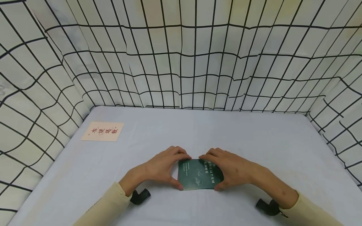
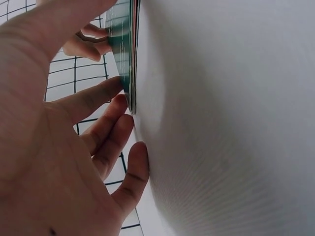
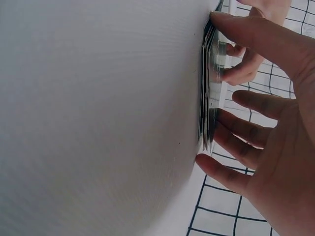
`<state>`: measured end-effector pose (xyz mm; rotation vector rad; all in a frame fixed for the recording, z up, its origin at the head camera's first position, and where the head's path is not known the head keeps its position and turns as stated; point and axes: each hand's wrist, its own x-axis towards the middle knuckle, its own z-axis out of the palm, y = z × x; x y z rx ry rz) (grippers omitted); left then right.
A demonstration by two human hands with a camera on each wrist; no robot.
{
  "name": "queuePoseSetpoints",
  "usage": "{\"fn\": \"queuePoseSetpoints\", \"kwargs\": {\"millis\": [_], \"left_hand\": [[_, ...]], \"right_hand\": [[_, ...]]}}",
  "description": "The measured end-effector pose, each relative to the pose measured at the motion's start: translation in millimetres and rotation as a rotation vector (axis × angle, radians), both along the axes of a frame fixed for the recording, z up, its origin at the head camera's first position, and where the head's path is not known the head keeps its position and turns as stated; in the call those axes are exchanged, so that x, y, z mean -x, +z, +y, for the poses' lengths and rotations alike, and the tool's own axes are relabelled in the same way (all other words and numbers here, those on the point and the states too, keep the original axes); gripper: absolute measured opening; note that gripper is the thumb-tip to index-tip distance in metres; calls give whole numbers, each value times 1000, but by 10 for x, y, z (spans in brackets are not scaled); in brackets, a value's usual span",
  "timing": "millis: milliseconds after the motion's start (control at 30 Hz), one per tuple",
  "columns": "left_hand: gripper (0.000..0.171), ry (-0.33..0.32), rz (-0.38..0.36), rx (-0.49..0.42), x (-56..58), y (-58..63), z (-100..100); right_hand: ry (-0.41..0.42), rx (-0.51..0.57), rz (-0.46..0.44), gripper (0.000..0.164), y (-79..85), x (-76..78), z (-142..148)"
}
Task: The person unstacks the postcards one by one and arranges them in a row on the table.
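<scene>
A thin stack of cards [image 1: 195, 177] lies on the white cloth in front of the person, its dark green top card printed with white characters and small planet drawings. At its left end, the left hand [image 1: 162, 164] grips it with the thumb at the near corner and fingers at the far one. The right hand [image 1: 233, 166] holds the right end the same way, thumb near and fingers along the far edge. Several layered edges of the stack [image 3: 205, 98] show in the right wrist view, slightly fanned. The left wrist view shows the layers [image 2: 133, 59] pressed closer together.
A pale pink card [image 1: 103, 131] with red characters lies toward the table's far left corner. White cloth covers the table [image 1: 226, 131]. Black netting [image 1: 195, 56] over white sheeting stands around the back and both sides. Dark wrist devices [image 1: 140, 197] sit at both cuffs.
</scene>
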<state>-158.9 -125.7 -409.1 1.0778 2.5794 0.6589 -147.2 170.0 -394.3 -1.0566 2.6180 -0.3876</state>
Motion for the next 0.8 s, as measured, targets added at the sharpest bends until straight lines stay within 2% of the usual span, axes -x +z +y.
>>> {"fn": "queuePoseSetpoints", "kwargs": {"millis": [200,500,800], "left_hand": [[89,2,2,11,-5,-3,-2],[103,25,-15,11,-4,19,5],[97,57,-25,-67,4,5,13]], "right_hand": [[-9,21,-20,99,-4,-2,18],[-48,83,-49,100,14,31,71],[-68,145,-33,101,50,50,108]]}}
